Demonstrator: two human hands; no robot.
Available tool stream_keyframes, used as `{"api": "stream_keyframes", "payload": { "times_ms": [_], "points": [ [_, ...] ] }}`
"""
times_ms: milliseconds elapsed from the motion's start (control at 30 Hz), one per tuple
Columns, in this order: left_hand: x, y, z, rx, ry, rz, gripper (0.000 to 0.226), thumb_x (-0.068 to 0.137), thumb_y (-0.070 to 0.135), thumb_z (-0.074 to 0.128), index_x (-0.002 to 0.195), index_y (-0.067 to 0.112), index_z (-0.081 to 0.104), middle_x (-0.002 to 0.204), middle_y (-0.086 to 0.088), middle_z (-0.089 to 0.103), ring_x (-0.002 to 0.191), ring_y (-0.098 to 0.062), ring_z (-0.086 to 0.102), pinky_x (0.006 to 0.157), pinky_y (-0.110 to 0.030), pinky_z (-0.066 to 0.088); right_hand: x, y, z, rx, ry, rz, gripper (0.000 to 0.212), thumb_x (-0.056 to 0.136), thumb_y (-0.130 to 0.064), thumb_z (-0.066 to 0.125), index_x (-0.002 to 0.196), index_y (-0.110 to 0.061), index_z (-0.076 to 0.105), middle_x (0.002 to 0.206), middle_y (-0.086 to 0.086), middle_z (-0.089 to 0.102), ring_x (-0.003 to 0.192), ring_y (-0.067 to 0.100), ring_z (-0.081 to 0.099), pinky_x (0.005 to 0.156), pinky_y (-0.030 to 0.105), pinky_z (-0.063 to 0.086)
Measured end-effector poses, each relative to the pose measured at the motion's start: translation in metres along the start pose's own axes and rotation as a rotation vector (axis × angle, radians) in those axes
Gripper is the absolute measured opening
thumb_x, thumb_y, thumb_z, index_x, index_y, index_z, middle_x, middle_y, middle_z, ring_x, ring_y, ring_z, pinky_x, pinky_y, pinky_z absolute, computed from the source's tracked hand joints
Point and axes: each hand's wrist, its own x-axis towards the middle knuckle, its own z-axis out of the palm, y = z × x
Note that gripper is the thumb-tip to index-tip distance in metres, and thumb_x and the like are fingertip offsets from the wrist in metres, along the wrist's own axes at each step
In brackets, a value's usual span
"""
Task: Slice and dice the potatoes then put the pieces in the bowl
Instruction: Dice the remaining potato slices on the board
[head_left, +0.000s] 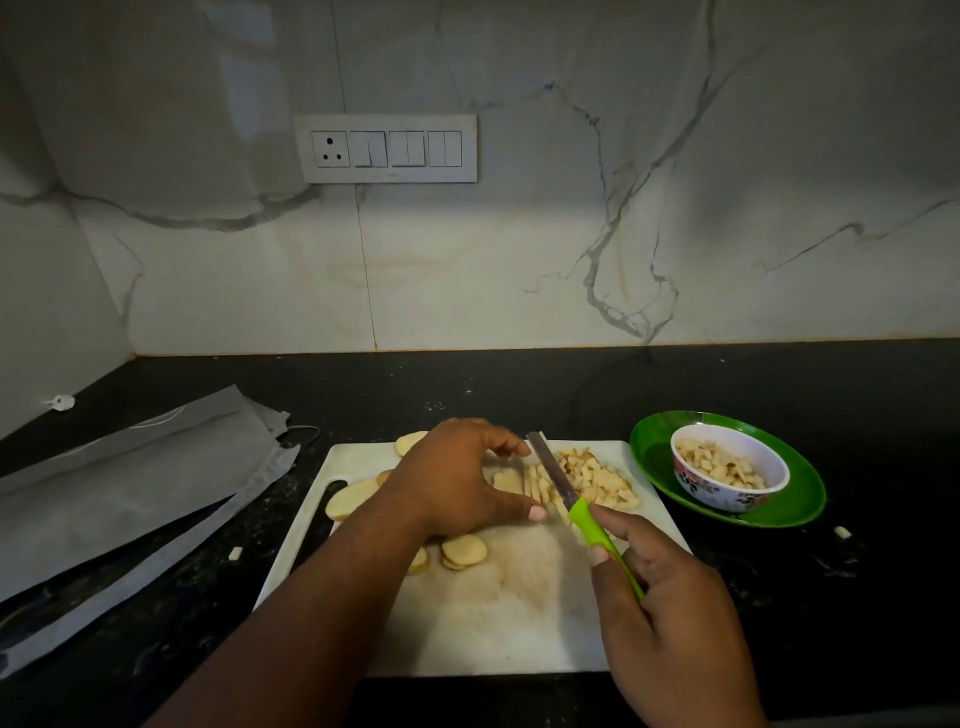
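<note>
Your right hand (670, 597) grips the green-handled knife (576, 504), fingers curled round the handle, blade angled away across the white cutting board (493, 623). The blade rests on a row of potato strips (537, 486), which lie just beyond your left hand (457, 478). That hand arches over the strips, fingertips and thumb pressing on them from either side. A heap of diced potato (597, 475) lies right of the blade. Round slices (462, 551) lie near your left wrist. The floral bowl (727, 467), holding diced pieces, stands on a green plate (795, 499) right of the board.
</note>
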Motion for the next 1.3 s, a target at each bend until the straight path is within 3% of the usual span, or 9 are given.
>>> {"api": "stream_keyframes", "payload": {
  "times_ms": [100, 167, 333, 500, 600, 700, 967, 1133, 1300],
  "points": [
    [0.003, 0.002, 0.005, 0.122, -0.046, 0.021, 0.081, 0.075, 0.069, 0.080, 0.145, 0.038, 0.057, 0.150, 0.013, 0.055, 0.139, -0.014, 0.047, 0.112, -0.039, 0.045, 0.001, 0.002, 0.001, 0.037, 0.022, 0.000, 0.033, 0.092, -0.033, 0.060, 0.123, -0.044, 0.064, 0.097, -0.029, 0.070, 0.092, -0.008, 0.064, 0.083, 0.027, 0.056],
    [0.007, 0.005, 0.007, 0.159, -0.092, 0.033, 0.079, 0.080, 0.068, 0.077, 0.147, 0.033, 0.056, 0.150, 0.011, 0.057, 0.136, -0.015, 0.052, 0.111, -0.038, 0.047, 0.001, 0.003, 0.001, 0.051, 0.031, -0.008, 0.034, 0.092, -0.032, 0.061, 0.124, -0.043, 0.065, 0.104, -0.030, 0.069, 0.099, -0.009, 0.062, 0.087, 0.025, 0.055],
    [0.013, 0.007, 0.009, 0.207, -0.095, 0.036, 0.056, 0.089, 0.059, 0.072, 0.137, 0.031, 0.068, 0.117, 0.011, 0.071, 0.099, -0.011, 0.063, 0.085, -0.030, 0.054, 0.001, 0.007, 0.002, 0.075, 0.032, -0.024, 0.034, 0.092, -0.030, 0.062, 0.123, -0.043, 0.065, 0.104, -0.030, 0.069, 0.098, -0.010, 0.062, 0.085, 0.021, 0.054],
    [0.014, 0.007, 0.010, 0.231, -0.058, 0.023, 0.046, 0.093, 0.053, 0.069, 0.131, 0.027, 0.071, 0.086, 0.012, 0.055, 0.082, -0.010, 0.054, 0.074, -0.028, 0.050, 0.001, 0.009, 0.004, 0.080, 0.026, -0.037, 0.035, 0.092, -0.033, 0.061, 0.125, -0.042, 0.064, 0.103, -0.029, 0.070, 0.097, -0.008, 0.064, 0.084, 0.027, 0.057],
    [0.013, 0.005, 0.009, 0.229, -0.053, 0.025, 0.054, 0.095, 0.053, 0.066, 0.142, 0.027, 0.063, 0.116, 0.006, 0.069, 0.106, -0.015, 0.063, 0.094, -0.037, 0.057, 0.001, 0.010, 0.004, 0.090, 0.026, -0.039, 0.035, 0.092, -0.033, 0.061, 0.125, -0.042, 0.064, 0.105, -0.029, 0.070, 0.100, -0.007, 0.064, 0.086, 0.029, 0.057],
    [0.011, 0.003, 0.006, 0.225, -0.037, 0.044, 0.066, 0.094, 0.054, 0.067, 0.152, 0.026, 0.052, 0.146, 0.004, 0.060, 0.135, -0.020, 0.053, 0.108, -0.039, 0.049, 0.001, 0.011, 0.004, 0.100, 0.023, -0.036, 0.034, 0.092, -0.032, 0.062, 0.125, -0.042, 0.065, 0.104, -0.031, 0.069, 0.099, -0.009, 0.063, 0.085, 0.027, 0.057],
    [0.017, 0.002, 0.010, 0.181, -0.144, 0.098, 0.046, 0.096, 0.048, 0.070, 0.139, 0.034, 0.065, 0.140, 0.011, 0.064, 0.122, -0.012, 0.060, 0.105, -0.037, 0.053, 0.001, 0.014, 0.003, 0.239, 0.047, -0.002, 0.032, 0.092, -0.022, 0.064, 0.121, -0.036, 0.068, 0.092, -0.035, 0.069, 0.088, -0.007, 0.067, 0.076, 0.025, 0.053],
    [0.020, 0.001, 0.008, 0.165, -0.085, 0.088, 0.029, 0.091, 0.046, 0.076, 0.116, 0.032, 0.076, 0.113, 0.015, 0.069, 0.099, -0.008, 0.062, 0.087, -0.029, 0.055, 0.001, 0.015, 0.002, 0.234, 0.032, -0.015, 0.033, 0.093, -0.023, 0.063, 0.122, -0.036, 0.068, 0.094, -0.042, 0.065, 0.093, -0.012, 0.064, 0.076, 0.018, 0.050],
    [0.022, -0.002, 0.011, 0.188, -0.034, 0.099, 0.024, 0.086, 0.055, 0.077, 0.097, 0.035, 0.070, 0.097, 0.016, 0.064, 0.091, -0.008, 0.061, 0.079, -0.028, 0.054, 0.001, 0.016, 0.003, 0.229, 0.036, -0.033, 0.032, 0.093, -0.024, 0.063, 0.121, -0.038, 0.068, 0.101, -0.033, 0.069, 0.099, -0.009, 0.064, 0.080, 0.018, 0.052]
  ]
}}
